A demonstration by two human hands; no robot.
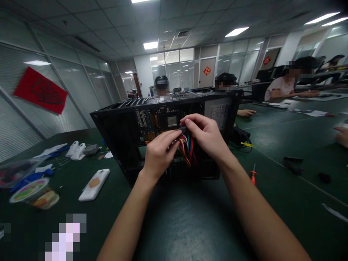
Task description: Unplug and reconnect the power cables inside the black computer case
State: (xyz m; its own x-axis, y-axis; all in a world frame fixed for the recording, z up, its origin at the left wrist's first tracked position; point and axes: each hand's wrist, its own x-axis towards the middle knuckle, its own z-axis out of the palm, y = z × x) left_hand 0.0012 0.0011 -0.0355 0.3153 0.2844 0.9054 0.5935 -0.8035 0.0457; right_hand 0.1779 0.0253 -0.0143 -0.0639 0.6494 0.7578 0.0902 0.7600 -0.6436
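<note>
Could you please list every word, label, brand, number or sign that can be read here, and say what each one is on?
No text is legible.
Pale label inside the computer case: fine print, too small and blurred.
Red banner on the left glass wall: dark characters, too blurred.
Red diamond sign on the central door: unreadable.
Second red diamond sign, farther right: unreadable.

Computer case (116, 136) looks like matt black metal, wires (184, 145) have smooth plastic insulation. Tabletop (176, 214) is smooth with a soft sheen. Screwdriver handle (253, 178) looks plastic, shaft (254, 168) looks metal.
</note>
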